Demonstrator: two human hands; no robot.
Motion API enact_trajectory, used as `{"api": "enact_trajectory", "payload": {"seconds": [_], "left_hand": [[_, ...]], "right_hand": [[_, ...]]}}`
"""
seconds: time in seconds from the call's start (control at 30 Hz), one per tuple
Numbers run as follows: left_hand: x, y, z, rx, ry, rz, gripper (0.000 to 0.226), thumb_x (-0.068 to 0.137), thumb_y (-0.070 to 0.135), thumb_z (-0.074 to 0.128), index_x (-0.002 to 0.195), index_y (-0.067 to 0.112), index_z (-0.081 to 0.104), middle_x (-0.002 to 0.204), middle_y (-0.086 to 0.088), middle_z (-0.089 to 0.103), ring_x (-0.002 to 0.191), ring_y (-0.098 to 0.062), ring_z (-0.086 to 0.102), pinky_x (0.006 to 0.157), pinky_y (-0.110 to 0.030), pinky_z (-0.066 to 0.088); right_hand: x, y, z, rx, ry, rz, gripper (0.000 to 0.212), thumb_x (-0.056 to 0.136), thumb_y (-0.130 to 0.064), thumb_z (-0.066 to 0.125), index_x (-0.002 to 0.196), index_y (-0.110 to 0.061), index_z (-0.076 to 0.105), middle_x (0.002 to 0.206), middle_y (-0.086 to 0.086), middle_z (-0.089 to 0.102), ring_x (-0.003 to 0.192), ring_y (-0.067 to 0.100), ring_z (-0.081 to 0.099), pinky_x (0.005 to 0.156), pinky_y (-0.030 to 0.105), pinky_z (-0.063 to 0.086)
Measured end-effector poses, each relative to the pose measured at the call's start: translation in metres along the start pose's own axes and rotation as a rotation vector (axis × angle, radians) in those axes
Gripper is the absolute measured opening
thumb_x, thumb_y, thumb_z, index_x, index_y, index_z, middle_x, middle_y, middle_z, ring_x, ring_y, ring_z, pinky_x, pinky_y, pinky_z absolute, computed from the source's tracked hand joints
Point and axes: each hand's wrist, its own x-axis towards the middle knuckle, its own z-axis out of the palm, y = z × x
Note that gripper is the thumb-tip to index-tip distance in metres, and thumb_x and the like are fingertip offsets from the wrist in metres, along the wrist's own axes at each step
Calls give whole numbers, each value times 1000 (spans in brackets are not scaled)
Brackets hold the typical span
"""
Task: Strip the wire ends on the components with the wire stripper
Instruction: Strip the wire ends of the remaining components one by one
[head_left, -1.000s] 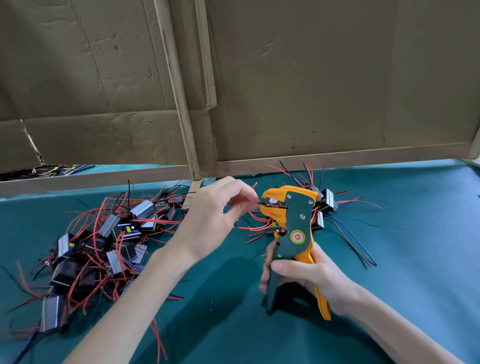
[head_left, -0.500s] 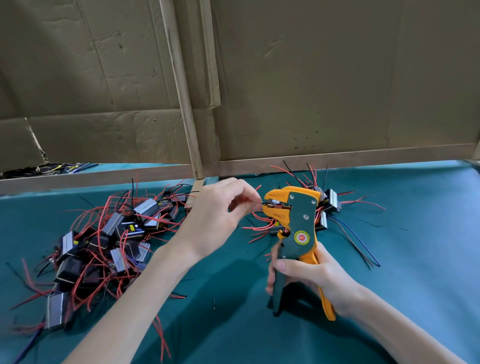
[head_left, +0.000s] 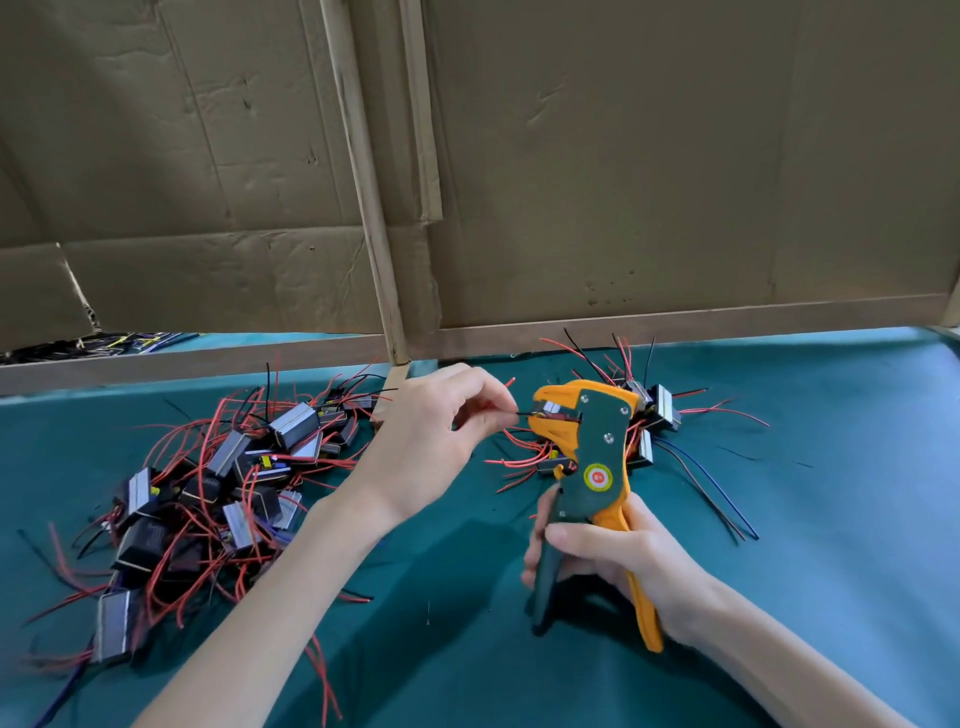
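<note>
The left hand (head_left: 431, 441) pinches 1 thin black wire (head_left: 522, 413) between thumb and the curled fingers (head_left: 483, 395). Whether the wire's component sits inside the palm cannot be told. The wire's long axis runs nearly level, from the fingertips rightward into the mouth of the wire stripper (head_left: 592, 457), whose orange head stands upright above the tabletop (head_left: 831, 519) with its jaws facing the left hand. The wire's free end lies in that mouth, though how deep is too small to tell. The right hand (head_left: 618, 566) wraps the 2 handles from below, which look spread rather than closed, so the squeeze seems not yet complete. Since the wire lies just right of the left fingertips and in line with the jaws, the coming move likely turns on the right hand closing the handles while the left keeps the wire straight along that level line. A tilt could let it slip or cut unevenly. A large pile of components (head_left: 223, 493) with red leads lies to the left on the tabletop, and a smaller group (head_left: 657, 415) sits just behind the stripper head.
</note>
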Motion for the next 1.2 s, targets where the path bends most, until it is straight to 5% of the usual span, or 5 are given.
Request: {"api": "enact_trajectory", "payload": {"seconds": [0.47,0.6,0.73,1.07,1.2], "left_hand": [[67,39,61,-528,388,-363,13,88,-1,61,86,11,61,76,-6,64,61,-14,64,68,-36,59],[69,38,89,-525,89,-589,22,87,-4,58,107,5,60,97,-14,67,88,-27,66,91,-43,53],[46,30,72,-536,-307,-520,26,90,2,57,115,10,56,88,-1,66,64,-1,63,62,-15,52],[3,-67,-78,985,32,-712,28,92,31,60,117,19,63,121,-8,63,116,-28,53,97,-41,35],[-10,-89,-96,993,3,-881,28,88,47,61,99,21,64,94,-3,67,96,-26,59,80,-36,28]], "right_hand": [[5,-35,-47,424,74,-121,32,86,-28,42,90,-6,65,80,18,61,73,34,63,71,45,56],[6,-35,-50,404,141,-137,44,92,-41,39,92,-4,63,82,24,60,74,38,62,68,46,55],[10,-31,-48,321,208,-107,51,95,-46,40,101,0,62,90,28,60,78,39,62,67,48,55],[12,-21,-36,376,141,8,47,92,-49,48,104,-8,67,95,28,62,90,44,63,81,62,51],[12,-17,-31,337,148,43,51,88,-48,50,112,-6,64,92,28,60,84,44,61,80,62,52]]}}
